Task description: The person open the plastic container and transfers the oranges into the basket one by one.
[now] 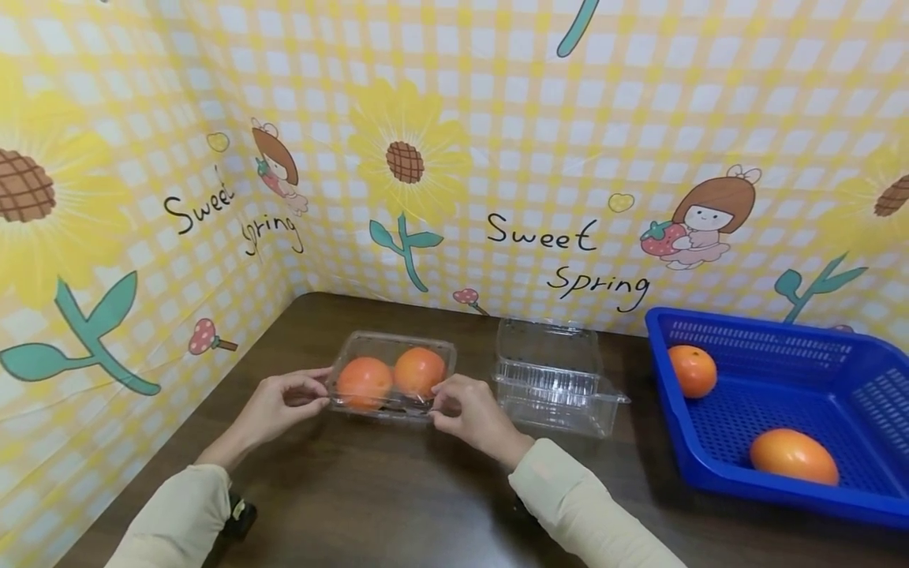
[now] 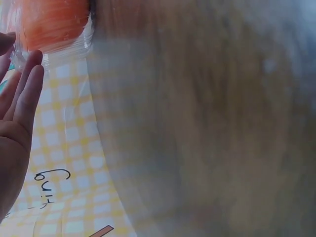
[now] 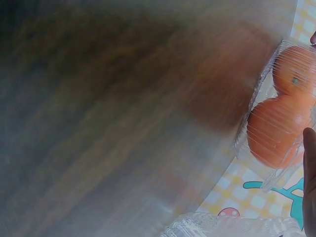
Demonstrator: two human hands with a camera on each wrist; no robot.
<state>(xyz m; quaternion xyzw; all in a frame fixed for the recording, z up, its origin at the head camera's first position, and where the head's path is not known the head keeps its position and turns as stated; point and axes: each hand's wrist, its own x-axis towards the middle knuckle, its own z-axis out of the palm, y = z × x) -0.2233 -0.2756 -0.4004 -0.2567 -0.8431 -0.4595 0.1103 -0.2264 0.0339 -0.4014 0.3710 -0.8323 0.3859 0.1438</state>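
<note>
A clear plastic clamshell box [image 1: 393, 341] with two oranges [image 1: 364, 383] inside lies on the dark wooden table, its lid down over the fruit. At its left end, my left hand [image 1: 287, 398] pinches the edge between thumb and fingers. My right hand [image 1: 472, 410] grips the front right corner, thumb low and fingers bent over the rim. Ribbed plastic covers the oranges [image 3: 279, 128] in the right wrist view. The left wrist view catches my left hand [image 2: 17, 113] beside one end of the box [image 2: 64, 57].
To the right, a second clear clamshell box [image 1: 554, 386] stands with its lid raised at the back. Farther right is a blue perforated basket [image 1: 717, 473] holding two oranges [image 1: 794, 456]. A yellow checked cloth [image 1: 454, 260] hangs behind the table and along its left side.
</note>
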